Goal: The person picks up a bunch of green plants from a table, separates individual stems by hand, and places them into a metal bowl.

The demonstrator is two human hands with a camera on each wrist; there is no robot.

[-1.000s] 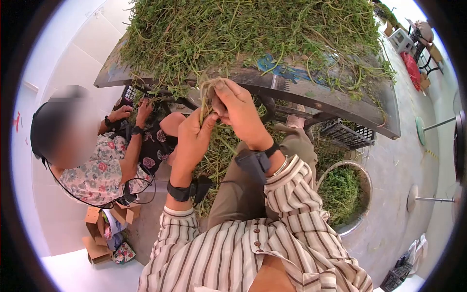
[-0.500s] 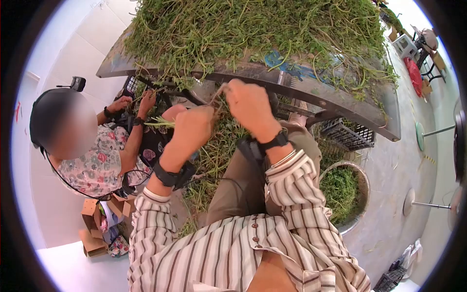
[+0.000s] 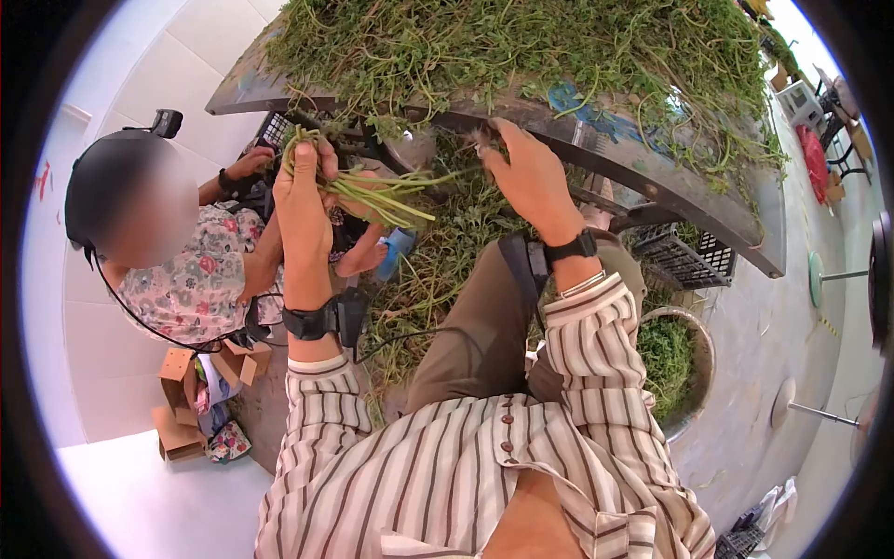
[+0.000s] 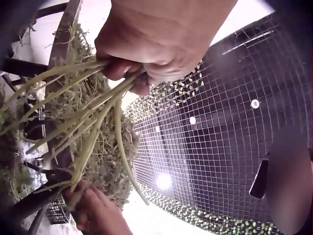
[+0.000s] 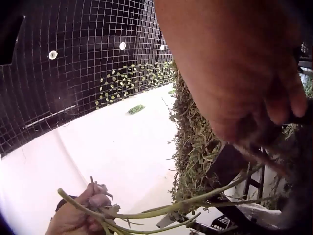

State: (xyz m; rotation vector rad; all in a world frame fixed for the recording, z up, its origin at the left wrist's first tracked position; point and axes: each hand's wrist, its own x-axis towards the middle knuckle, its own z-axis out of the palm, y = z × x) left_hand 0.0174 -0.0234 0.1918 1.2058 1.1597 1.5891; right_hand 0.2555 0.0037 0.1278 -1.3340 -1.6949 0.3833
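A small bunch of long green stems (image 3: 386, 197) is gripped in my left hand (image 3: 305, 200), cut ends pointing right. The left wrist view shows these stems (image 4: 93, 125) fanning out below the curled fingers. My right hand (image 3: 535, 182) is in front of the table edge, apart from the left. Its thumb and forefinger pinch a blurred wisp of dry, brownish strands (image 3: 481, 140). Those brown strands (image 5: 261, 159) also trail under the fingers in the right wrist view. A heap of leafy green plants (image 3: 521, 56) covers the table beyond both hands.
The dark table edge (image 3: 652, 191) runs close behind my right hand. Below are black crates (image 3: 684, 256), cut greens on the floor (image 3: 410, 298) and a round tub (image 3: 703, 373) of greens. A seated person (image 3: 196, 233) works at left, near cardboard boxes (image 3: 177, 401).
The hands were together at a tan strand, then drew apart. My left hand has gone left with the stems and turned so they point right; my right hand has moved right with brown strands.
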